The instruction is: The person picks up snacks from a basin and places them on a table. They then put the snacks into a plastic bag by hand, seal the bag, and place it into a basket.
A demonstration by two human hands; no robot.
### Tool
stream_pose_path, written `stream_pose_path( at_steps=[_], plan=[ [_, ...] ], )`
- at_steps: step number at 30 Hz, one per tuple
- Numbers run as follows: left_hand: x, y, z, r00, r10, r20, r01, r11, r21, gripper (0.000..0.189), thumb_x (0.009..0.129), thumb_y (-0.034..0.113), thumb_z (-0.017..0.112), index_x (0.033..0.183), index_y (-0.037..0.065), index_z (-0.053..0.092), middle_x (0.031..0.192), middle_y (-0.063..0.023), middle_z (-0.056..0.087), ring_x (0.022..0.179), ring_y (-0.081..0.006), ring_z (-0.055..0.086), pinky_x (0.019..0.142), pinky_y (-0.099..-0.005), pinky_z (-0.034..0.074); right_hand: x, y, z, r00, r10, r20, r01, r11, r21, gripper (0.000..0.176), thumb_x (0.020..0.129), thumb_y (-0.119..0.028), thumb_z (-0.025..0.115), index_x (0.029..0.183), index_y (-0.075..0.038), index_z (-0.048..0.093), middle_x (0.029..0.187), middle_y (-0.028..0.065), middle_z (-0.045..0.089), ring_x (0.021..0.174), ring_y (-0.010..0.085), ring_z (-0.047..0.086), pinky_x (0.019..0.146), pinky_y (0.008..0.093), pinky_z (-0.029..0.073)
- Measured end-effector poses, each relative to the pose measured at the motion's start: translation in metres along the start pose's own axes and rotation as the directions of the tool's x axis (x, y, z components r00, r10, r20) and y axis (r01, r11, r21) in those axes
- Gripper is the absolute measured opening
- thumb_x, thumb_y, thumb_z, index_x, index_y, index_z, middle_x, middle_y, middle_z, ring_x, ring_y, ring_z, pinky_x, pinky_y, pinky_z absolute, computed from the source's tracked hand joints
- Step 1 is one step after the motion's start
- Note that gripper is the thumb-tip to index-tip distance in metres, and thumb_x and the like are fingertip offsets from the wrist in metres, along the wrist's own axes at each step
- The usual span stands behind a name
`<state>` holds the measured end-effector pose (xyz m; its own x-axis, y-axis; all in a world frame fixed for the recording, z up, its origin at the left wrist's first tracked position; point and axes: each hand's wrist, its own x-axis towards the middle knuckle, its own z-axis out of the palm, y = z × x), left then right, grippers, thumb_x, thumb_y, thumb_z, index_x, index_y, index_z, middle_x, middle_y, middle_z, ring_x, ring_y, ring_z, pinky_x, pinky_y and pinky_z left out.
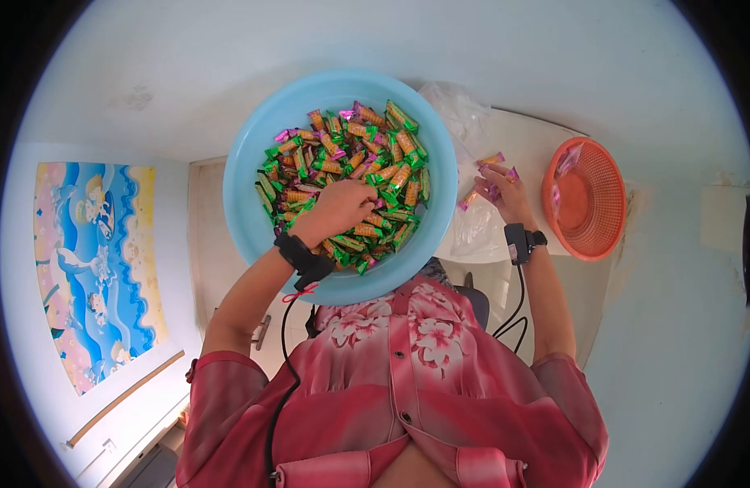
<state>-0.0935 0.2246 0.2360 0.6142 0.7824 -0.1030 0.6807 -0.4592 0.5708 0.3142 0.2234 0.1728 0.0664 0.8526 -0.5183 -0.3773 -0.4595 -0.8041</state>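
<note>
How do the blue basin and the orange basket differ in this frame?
Size: the blue basin looks much wider than the orange basket.
Surface: the basin's wall is smooth and solid; the basket's is perforated.
Contents: the basin holds a large heap of wrapped packets, while the basket shows only a few purple-pink wrapped pieces and much bare bottom.
Shared: both are open-topped containers.

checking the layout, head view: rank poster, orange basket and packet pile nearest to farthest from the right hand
1. Orange basket, just right of the right hand
2. Packet pile, on the hand's left, in the blue basin
3. Poster, far left, on the wall
</note>
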Motion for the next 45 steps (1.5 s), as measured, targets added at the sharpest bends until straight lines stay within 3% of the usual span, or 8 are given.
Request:
stream_pose_path(
  at_steps=[9,19,25,28,32,39,42,45],
  plan=[
    [0.009,0.02,0.018,0.997,-0.048,-0.065,0.061,0.972,0.226,0.027,0.085,0.027,0.078,0.093,0.003,0.069,0.092,-0.0139,0.064,0.091,-0.0361,0.069,0.076,-0.0498,0.056,0.006,-0.017,0.0,0.994,-0.022,-0.105,-0.022,0.917,-0.397,0.101,0.087,-0.04,0.089,0.162,0.004,0.037,0.15,0.0225,0.056,0.14,0.0319,0.057,0.114,0.0583,0.046],
    [-0.013,0.009,-0.033,0.981,-0.175,-0.083,0.18,0.982,0.056,0.026,0.081,0.022,0.08,0.093,0.005,0.064,0.088,-0.0119,0.063,0.087,-0.0343,0.068,0.073,-0.0462,0.054,0.01,-0.028,0.002,0.989,-0.137,-0.061,0.112,0.945,-0.307,0.059,0.102,-0.028,0.075,0.148,0.004,0.055,0.142,0.0131,0.062,0.133,0.0244,0.062,0.11,0.0416,0.053],
    [-0.009,-0.018,-0.068,0.907,-0.377,0.188,0.403,0.651,-0.643,0.022,0.09,0.018,0.078,0.097,0.004,0.063,0.079,-0.0116,0.071,0.059,-0.023,0.069,0.059,-0.0371,0.053,0.005,-0.031,0.009,0.988,-0.149,-0.039,0.137,0.965,-0.224,0.047,0.104,-0.025,0.072,0.139,0.004,0.061,0.133,0.0127,0.069,0.123,0.024,0.069,0.107,0.0388,0.057],
    [0.001,-0.006,-0.046,0.914,-0.341,0.22,0.405,0.721,-0.563,0.021,0.095,0.019,0.076,0.105,0.003,0.068,0.086,-0.0114,0.075,0.054,-0.0197,0.07,0.058,-0.0342,0.054,-0.001,-0.035,0.019,0.987,-0.161,-0.014,0.155,0.967,-0.203,0.045,0.102,-0.024,0.073,0.135,0.005,0.064,0.128,0.0133,0.071,0.119,0.0238,0.072,0.102,0.0367,0.059],
    [0.021,-0.044,-0.008,0.945,-0.261,-0.199,0.248,0.965,-0.089,0.026,0.092,0.022,0.077,0.115,0.01,0.073,0.087,-0.0139,0.076,0.063,-0.029,0.075,0.069,-0.0459,0.058,-0.003,-0.042,0.02,0.983,-0.183,-0.001,0.179,0.962,-0.207,0.04,0.104,-0.023,0.071,0.133,0.004,0.065,0.13,0.0149,0.072,0.119,0.0244,0.072,0.102,0.0371,0.059],
    [0.028,-0.048,-0.065,0.847,-0.451,-0.281,0.342,0.868,-0.36,0.025,0.092,0.022,0.076,0.103,0.002,0.064,0.083,-0.0134,0.075,0.057,-0.0239,0.072,0.061,-0.0414,0.056,-0.007,-0.043,0.014,0.982,-0.189,-0.027,0.18,0.963,-0.202,0.034,0.106,-0.022,0.069,0.13,0.003,0.067,0.126,0.0146,0.074,0.114,0.0228,0.074,0.1,0.0358,0.06],
    [0.022,-0.007,-0.075,0.885,-0.43,0.18,0.444,0.659,-0.607,0.026,0.092,0.019,0.075,0.1,-0.001,0.06,0.082,-0.0143,0.073,0.055,-0.0206,0.071,0.059,-0.0394,0.055,-0.005,-0.039,0.01,0.989,-0.147,-0.001,0.144,0.967,-0.211,0.033,0.106,-0.022,0.068,0.13,0.002,0.067,0.123,0.0145,0.075,0.113,0.022,0.074,0.098,0.0351,0.061],
    [0.013,0.002,-0.033,0.894,-0.383,0.234,0.446,0.7,-0.558,0.029,0.089,0.021,0.076,0.099,-0.002,0.061,0.081,-0.0168,0.072,0.06,-0.0269,0.072,0.061,-0.0435,0.057,-0.009,-0.038,0.019,0.988,-0.152,0.0,0.149,0.968,-0.201,0.032,0.107,-0.022,0.067,0.128,0.002,0.067,0.122,0.0148,0.076,0.112,0.0215,0.074,0.097,0.0344,0.061]
  ],
)
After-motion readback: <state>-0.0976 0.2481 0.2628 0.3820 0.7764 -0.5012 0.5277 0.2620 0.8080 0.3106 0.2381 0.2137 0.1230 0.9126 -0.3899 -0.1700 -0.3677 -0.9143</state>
